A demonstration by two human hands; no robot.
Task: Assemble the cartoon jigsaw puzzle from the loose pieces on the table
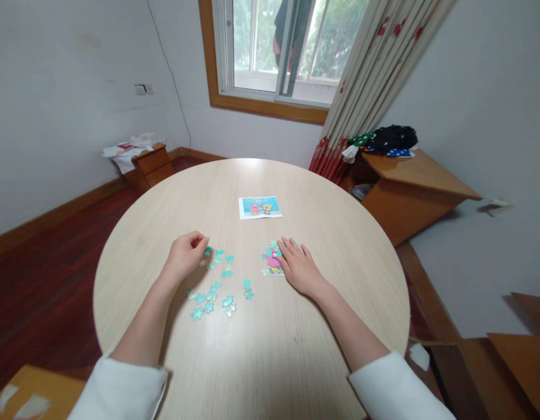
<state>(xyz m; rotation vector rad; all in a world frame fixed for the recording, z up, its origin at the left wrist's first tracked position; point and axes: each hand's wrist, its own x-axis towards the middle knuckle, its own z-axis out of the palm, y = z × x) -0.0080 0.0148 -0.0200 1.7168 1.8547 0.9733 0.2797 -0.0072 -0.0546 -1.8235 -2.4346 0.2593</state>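
My left hand (186,252) is over the left part of the table, its fingers curled into a pinch. A teal jigsaw puzzle piece (207,251) shows right at its fingertips. Several loose teal puzzle pieces (208,306) lie scattered beside and below that hand. Partly joined, a jigsaw puzzle (273,262) with a pink starfish figure lies right of the middle. My right hand (299,265) rests flat over its right side with fingers stretched out, hiding that part. Beyond both hands lies a reference picture (261,207) showing a pink and a yellow cartoon figure.
Everything lies on a round, light wood table (270,361). A wooden cabinet (410,186) with cloths on top stands at the back right, by a curtain (366,76). A small drawer unit (153,163) is at the back left.
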